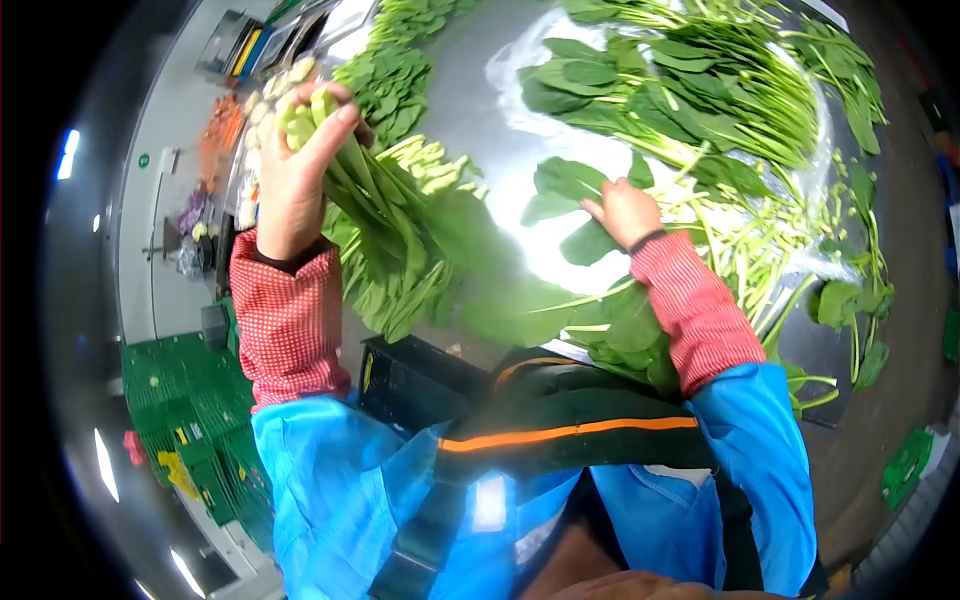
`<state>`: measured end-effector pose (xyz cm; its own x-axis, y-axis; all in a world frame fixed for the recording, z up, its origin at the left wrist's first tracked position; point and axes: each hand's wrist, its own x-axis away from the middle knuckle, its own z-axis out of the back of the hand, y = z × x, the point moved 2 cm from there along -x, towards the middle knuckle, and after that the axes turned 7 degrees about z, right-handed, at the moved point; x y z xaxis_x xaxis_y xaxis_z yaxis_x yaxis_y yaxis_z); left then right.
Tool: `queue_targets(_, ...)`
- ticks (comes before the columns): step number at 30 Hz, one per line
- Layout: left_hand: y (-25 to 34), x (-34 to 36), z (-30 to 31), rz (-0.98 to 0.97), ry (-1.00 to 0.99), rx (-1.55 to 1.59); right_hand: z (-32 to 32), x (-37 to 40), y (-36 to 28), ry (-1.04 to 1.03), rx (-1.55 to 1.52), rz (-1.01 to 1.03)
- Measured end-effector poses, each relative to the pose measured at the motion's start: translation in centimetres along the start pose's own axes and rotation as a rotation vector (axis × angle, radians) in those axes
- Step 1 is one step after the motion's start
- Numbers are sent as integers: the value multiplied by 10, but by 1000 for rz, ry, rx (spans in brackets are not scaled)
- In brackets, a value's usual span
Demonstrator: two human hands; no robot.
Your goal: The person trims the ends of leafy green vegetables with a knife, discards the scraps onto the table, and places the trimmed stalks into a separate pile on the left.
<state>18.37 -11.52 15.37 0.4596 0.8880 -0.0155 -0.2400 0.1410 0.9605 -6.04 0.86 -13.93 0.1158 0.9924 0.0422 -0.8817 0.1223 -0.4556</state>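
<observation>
Greens bunch (400, 230) — in left hand (292, 175)

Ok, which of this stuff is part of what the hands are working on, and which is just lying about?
In hand:
left hand gripping the bunch of leafy greens
right hand on the loose greens
steel table under them

Lying about:
green crates on the floor
black crate by the table edge

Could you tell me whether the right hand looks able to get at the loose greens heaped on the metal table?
Very likely yes: the right hand rests right among the loose greens with nothing covering them, and the left hand holds its bunch aside.
</observation>
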Motion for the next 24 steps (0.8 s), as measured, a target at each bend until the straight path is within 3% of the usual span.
queue_targets(2, 2, 0, 19, -130, 148, -365, -10, 21, -5, -141, 96, 60)
queue_targets(4, -8, -5, 34, -274, 240, -942, -6, 47, -15, -93, 116, 151)
queue_targets(6, -38, -13, 46, -466, 210, -1163, 0, 62, -27, -13, 93, 248)
queue_targets(8, -77, -20, 49, -467, 275, -1310, 5, 61, -43, -107, -10, 118)
queue_targets(9, -108, -29, 57, -501, 262, -1321, 8, 59, -54, -56, -127, 115)
queue_targets(11, -153, -34, 56, -262, 249, -1403, 2, 53, -77, 66, -356, 128)
queue_targets(12, -172, -35, 53, -7, 128, -1369, -4, 49, -88, 34, -386, 122)
queue_targets(13, -196, -36, 54, 106, 20, -1240, -11, 44, -98, 68, -455, 123)
queue_targets(14, -222, -36, 57, 214, -88, -1106, -23, 40, -106, 103, -523, 123)
queue_targets(15, -244, -38, 65, 153, -86, -1011, -37, 37, -111, 188, -575, 196)
queue_targets(17, -251, -47, 85, 83, -95, -727, -62, 32, -117, 72, -889, -15)
queue_targets(18, -244, -54, 98, 137, -71, -605, -63, 32, -126, -54, -1099, -171)
queue_targets(20, -245, -74, 133, 229, -71, -633, -69, 32, -142, -191, -1411, -466)
queue_targets(22, -257, -92, 154, 174, -90, -796, -87, 32, -153, -258, -1657, -682)
queue_targets(24, -283, -108, 167, 185, -139, -958, -104, 27, -170, -284, -1707, -721)
